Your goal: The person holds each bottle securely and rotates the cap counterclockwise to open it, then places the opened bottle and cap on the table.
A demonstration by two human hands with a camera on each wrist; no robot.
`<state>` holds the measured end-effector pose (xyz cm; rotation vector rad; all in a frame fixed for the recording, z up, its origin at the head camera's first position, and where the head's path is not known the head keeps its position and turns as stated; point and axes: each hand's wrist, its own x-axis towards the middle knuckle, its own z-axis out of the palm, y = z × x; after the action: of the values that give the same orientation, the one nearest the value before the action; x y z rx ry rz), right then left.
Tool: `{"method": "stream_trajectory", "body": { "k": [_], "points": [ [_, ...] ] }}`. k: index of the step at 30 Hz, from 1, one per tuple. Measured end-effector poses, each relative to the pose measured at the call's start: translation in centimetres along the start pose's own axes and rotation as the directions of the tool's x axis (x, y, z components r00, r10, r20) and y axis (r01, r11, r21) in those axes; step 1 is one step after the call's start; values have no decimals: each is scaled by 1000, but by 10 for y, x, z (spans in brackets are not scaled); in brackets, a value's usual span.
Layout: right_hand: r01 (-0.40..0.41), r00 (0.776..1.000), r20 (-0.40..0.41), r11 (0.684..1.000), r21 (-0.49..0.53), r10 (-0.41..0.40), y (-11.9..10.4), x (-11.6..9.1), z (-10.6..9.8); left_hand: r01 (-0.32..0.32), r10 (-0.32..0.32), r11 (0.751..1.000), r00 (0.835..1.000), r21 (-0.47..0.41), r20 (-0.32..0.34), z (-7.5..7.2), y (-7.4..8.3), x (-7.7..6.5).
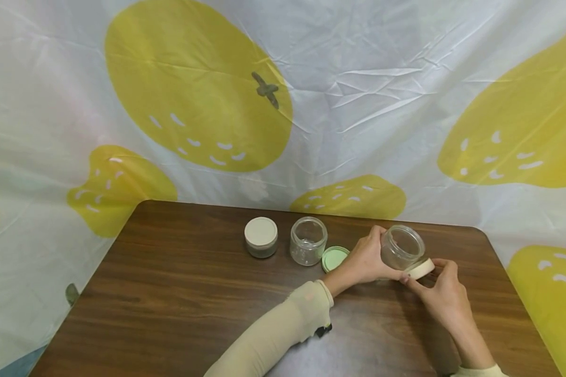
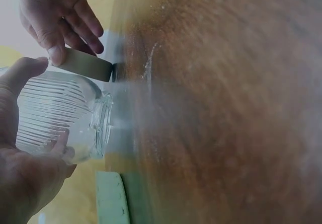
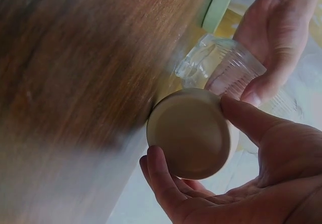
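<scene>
My left hand [image 1: 370, 257] grips a clear glass jar [image 1: 396, 252] with fine ribs, its thumb and fingers on opposite sides of the glass. Close by, my right hand [image 1: 445, 296] pinches a cream lid [image 3: 188, 133] by its rim. In the head view this lid is tilted, beside the jar and not on it. The right wrist view has the lid's round face toward the camera, with the jar [image 3: 226, 65] just behind. Which end of the held jar faces up I cannot tell for certain.
A light green lid [image 1: 335, 258] lies left of my left hand. Beside it stands an uncovered glass jar [image 1: 307, 251], and further left a jar with a whitish lid [image 1: 261, 233]. The brown wooden table [image 1: 179, 293] ends at a patterned cloth [image 1: 349, 104].
</scene>
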<state>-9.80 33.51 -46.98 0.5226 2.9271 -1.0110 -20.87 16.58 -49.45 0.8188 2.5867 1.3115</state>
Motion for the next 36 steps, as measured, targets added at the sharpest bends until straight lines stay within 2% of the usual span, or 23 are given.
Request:
{"method": "stream_trajectory", "body": {
  "k": [10,18,28,36],
  "points": [
    [14,1000,23,1000,3,-14,5,-2,-3,31,-31,999,1000,-21,4,4,2,-3],
    [27,1000,13,1000,-11,-27,5,-1,-3,37,-37,999,999,-21,-3,-1,-1,-3],
    [11,1000,10,1000,-20,-11,7,-1,-3,32,-32,999,999,44,5,-6,-4,-3],
    [14,1000,7,999,-30,-14,7,-1,-2,34,-35,999,999,27,25,-9,-4,-6]
  ]
}}
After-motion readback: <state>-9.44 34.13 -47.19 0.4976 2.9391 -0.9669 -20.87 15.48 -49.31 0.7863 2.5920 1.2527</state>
